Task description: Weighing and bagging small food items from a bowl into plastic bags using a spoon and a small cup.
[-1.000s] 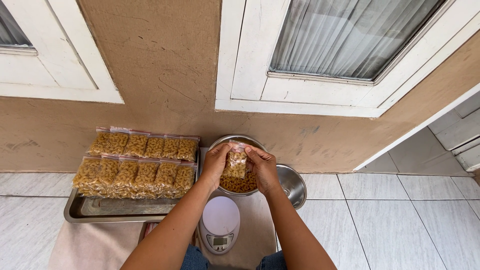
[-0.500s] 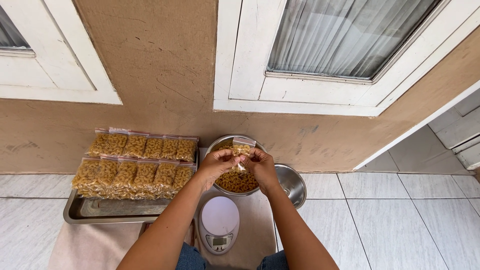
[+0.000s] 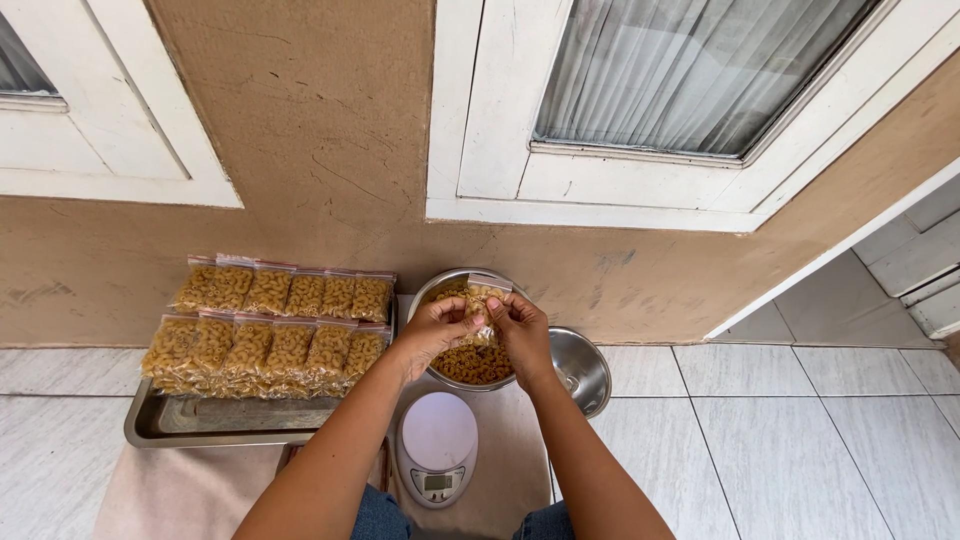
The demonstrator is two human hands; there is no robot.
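Two forearms showing bare from elbow down, no sleeves appearing in view. Left hand [image 3: 437, 327] and right hand [image 3: 519, 330] wearing no gloves; no rings, watch or bracelet showing on wrists or fingers, as far as small picture is allowing to judge. Fingernails looking short, detail too fine to tell more. At 6 o'clock edge of frame, blue denim trousers peeking out between arms, over both knees.

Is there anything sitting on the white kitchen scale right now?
No. The kitchen scale has a bare platform; both hands hold the small pasta bag over the metal bowl.
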